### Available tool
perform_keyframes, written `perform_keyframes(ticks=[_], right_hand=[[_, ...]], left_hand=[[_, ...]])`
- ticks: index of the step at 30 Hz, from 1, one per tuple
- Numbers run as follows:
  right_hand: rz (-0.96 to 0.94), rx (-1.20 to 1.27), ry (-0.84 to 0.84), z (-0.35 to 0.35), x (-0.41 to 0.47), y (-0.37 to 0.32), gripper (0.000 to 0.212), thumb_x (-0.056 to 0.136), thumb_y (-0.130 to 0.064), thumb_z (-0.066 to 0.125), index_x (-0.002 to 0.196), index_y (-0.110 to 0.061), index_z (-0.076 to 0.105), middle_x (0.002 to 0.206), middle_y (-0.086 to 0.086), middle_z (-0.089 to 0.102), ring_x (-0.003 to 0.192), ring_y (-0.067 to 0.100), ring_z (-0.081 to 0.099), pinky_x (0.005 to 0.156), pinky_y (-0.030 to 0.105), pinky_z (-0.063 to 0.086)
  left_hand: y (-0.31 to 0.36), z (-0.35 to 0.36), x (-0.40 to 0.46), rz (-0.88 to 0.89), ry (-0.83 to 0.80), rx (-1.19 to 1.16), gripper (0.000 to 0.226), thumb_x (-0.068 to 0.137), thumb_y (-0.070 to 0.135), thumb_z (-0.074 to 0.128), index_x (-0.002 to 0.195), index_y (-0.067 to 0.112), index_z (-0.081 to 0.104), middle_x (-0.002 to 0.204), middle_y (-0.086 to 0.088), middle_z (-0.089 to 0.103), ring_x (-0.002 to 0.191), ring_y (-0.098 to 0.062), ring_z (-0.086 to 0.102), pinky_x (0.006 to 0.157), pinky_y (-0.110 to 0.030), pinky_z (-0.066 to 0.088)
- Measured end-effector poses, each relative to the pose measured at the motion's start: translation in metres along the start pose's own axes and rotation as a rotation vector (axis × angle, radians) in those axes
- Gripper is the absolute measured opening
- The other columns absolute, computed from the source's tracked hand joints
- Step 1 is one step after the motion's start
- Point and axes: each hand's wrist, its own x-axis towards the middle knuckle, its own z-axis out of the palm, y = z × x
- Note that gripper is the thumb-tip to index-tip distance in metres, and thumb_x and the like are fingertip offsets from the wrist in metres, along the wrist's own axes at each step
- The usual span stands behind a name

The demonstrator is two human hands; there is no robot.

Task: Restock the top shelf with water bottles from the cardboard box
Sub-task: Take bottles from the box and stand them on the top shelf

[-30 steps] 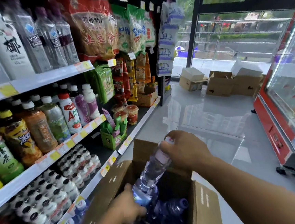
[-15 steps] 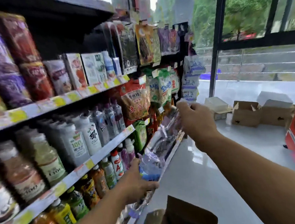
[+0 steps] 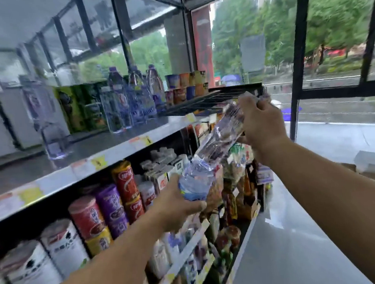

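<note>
Head view | water bottle [image 3: 214,148] lifted from box up to just below top shelf [image 3: 105,146] | left hand [image 3: 178,201] fingers clasp base, right hand [image 3: 259,122] fingers clasp neck | placement beside standing bottles [image 3: 133,101] pending.

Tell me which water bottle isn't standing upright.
The water bottle held slanted between the left hand and right hand; the bottles on the top shelf stand upright.
</note>
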Motion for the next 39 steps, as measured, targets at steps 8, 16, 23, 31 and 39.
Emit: perform_keyframes(ticks=[8,16,23,31,39], right_hand=[[-0.154,0.087,-0.018,0.02,0.081,-0.097,0.029,0.086,-0.049,0.06,0.071,-0.025,0.061,0.051,-0.016,0.055,0.052,0.013,0.047,0.061,0.035,0.041],[-0.31,-0.058,-0.206,0.051,0.133,-0.105,0.027,0.092,-0.045,0.061,0.074,-0.026,0.066,0.056,-0.018,0.061,0.051,0.0,0.053,0.064,0.027,0.044],[-0.348,-0.097,-0.344,0.112,0.144,-0.074,0.025,0.092,-0.049,0.058,0.082,-0.028,0.064,0.08,-0.009,0.061,0.074,0.015,0.056,0.062,0.029,0.039],[-0.324,-0.118,-0.357,0.203,0.176,-0.016,0.037,0.094,-0.055,0.054,0.111,-0.024,0.066,0.098,-0.004,0.067,0.09,0.019,0.061,0.076,0.034,0.047],[-0.3,-0.217,-0.484,0.289,0.215,0.018,0.032,0.094,-0.048,0.057,0.102,-0.02,0.068,0.09,-0.001,0.07,0.084,0.018,0.064,0.076,0.037,0.051]], left_hand=[[0.106,-0.09,0.018,0.296,0.307,0.798,0.066,0.077,0.049,0.072,0.131,0.036,0.037,0.119,0.006,0.055,0.106,-0.026,0.057,0.087,-0.039,0.044],[0.132,-0.129,0.044,0.352,0.457,1.549,0.066,0.089,0.017,0.055,0.145,0.032,0.023,0.138,-0.005,0.04,0.131,-0.032,0.034,0.115,-0.054,0.01],[0.109,-0.165,0.059,0.113,0.322,1.869,0.073,0.096,0.021,0.051,0.153,0.026,0.008,0.15,-0.013,0.024,0.141,-0.041,0.013,0.115,-0.062,-0.005],[0.063,-0.217,0.129,0.079,0.18,2.086,0.062,0.102,0.02,0.045,0.154,0.019,0.011,0.152,-0.017,0.021,0.144,-0.04,0.012,0.114,-0.064,-0.009],[0.02,-0.234,0.232,0.114,-0.011,2.254,0.078,0.098,0.033,0.056,0.157,0.017,0.008,0.156,-0.019,0.02,0.144,-0.047,0.012,0.109,-0.072,-0.012]])
